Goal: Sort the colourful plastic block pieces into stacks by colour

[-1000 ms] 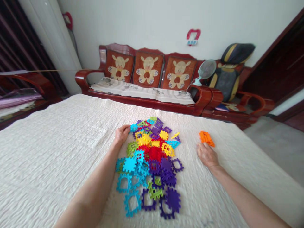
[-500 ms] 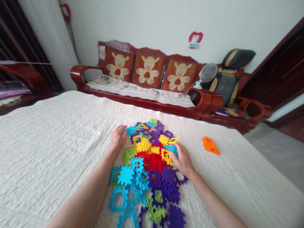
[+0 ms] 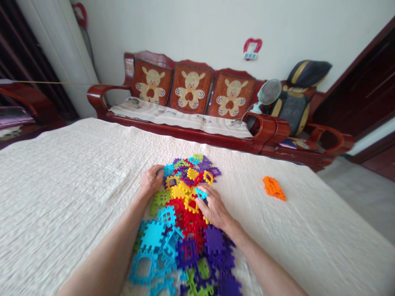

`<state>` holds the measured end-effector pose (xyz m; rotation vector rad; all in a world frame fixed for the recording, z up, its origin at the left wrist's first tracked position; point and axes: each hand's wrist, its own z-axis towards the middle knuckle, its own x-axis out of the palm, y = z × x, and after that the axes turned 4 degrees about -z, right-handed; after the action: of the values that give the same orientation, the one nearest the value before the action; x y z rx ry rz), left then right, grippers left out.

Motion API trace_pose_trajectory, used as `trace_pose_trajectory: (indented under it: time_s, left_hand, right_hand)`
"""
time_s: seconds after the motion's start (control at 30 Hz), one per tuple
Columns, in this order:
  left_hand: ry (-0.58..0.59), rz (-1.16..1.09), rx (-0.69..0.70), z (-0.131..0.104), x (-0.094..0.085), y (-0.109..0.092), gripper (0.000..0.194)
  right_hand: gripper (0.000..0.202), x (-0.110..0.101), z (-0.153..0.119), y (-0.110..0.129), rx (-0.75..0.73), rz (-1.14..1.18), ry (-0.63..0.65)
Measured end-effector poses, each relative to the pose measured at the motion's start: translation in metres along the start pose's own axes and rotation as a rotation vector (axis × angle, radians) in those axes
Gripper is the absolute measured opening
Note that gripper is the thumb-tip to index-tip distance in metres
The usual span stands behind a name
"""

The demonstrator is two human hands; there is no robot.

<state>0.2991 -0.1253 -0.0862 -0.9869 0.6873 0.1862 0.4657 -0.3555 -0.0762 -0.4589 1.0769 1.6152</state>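
A long pile of coloured plastic interlocking building tiles lies on the white bed cover. At its far left edge, my left hand (image 3: 152,180) rests beside a light-blue tile (image 3: 168,169), fingers loosely curled against the pieces. My right hand (image 3: 213,205) presses on the pile's right side, thumb and fingers apart. A small blue tile (image 3: 201,193) shows between them, beside a yellow window tile (image 3: 191,203). Red tiles (image 3: 193,224) lie below, with blue tiles (image 3: 152,235) at near left and purple tiles (image 3: 215,239) at near right. My right fingertips are partly hidden.
An orange tile block (image 3: 274,188) lies apart on the right of the bed cover (image 3: 77,176). Beyond the far edge stands a wooden sofa (image 3: 185,127) with bear cushions. A fan (image 3: 269,92) and an armchair (image 3: 308,137) are at back right.
My right hand has moved left, pushing yellow, blue and red tiles inward. The pile's middle has shifted left and grown narrower. My left hand stays at nearly the same place.
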Motion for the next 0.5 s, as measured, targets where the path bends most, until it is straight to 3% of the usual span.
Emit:
trace_pose_trajectory:
  time_s: [0.1, 0.2, 0.27, 0.37, 0.5]
  left_hand:
    - [0.001, 0.000, 0.020, 0.000, 0.000, 0.001, 0.033]
    - [0.004, 0.015, 0.038, 0.000, 0.001, 0.001, 0.034]
    - [0.003, 0.023, 0.038, 0.001, 0.001, 0.001, 0.034]
    - [0.003, 0.027, 0.039, 0.001, 0.001, 0.001, 0.033]
    - [0.004, 0.026, 0.038, 0.001, 0.002, 0.001, 0.032]
  right_hand:
    - [0.018, -0.016, 0.005, 0.002, 0.068, 0.001, -0.060]
    - [0.015, -0.029, 0.015, -0.008, 0.097, -0.072, -0.200]
    - [0.018, -0.030, 0.026, -0.019, 0.078, -0.111, -0.224]
    - [0.031, -0.022, 0.042, -0.034, 0.053, -0.157, -0.138]
    - [0.024, -0.012, 0.050, -0.045, 0.018, -0.148, -0.017]
